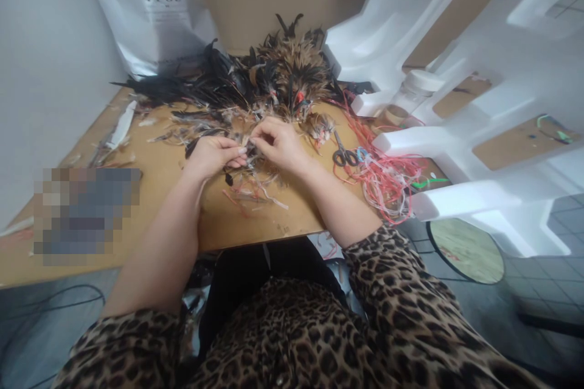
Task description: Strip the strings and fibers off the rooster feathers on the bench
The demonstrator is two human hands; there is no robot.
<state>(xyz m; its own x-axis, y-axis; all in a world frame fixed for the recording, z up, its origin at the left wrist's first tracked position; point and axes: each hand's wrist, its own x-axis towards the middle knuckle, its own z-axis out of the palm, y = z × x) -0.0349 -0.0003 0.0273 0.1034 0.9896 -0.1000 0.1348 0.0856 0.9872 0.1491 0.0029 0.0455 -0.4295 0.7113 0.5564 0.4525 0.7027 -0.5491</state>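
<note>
My left hand (215, 155) and my right hand (275, 143) meet over the wooden table (219, 225), fingertips nearly touching. Both are closed in a pinch around something small among loose feathers; what exactly lies between the fingers is too small to make out. Brown and black feathers (201, 118) are scattered just beyond my hands. Behind them rises a big pile of brown feathers (296, 61), with long black feathers (182, 88) to its left. Bits of pink and white string (262, 189) lie just below my hands.
Black-handled scissors (345, 157) lie right of my right hand, beside tangled red and white string (387, 185). White foam pieces (438, 140) and a clear jar (414, 92) stand at the right. A silver bag (159, 18) is at the back left; a blurred-out flat object (89, 213) lies left.
</note>
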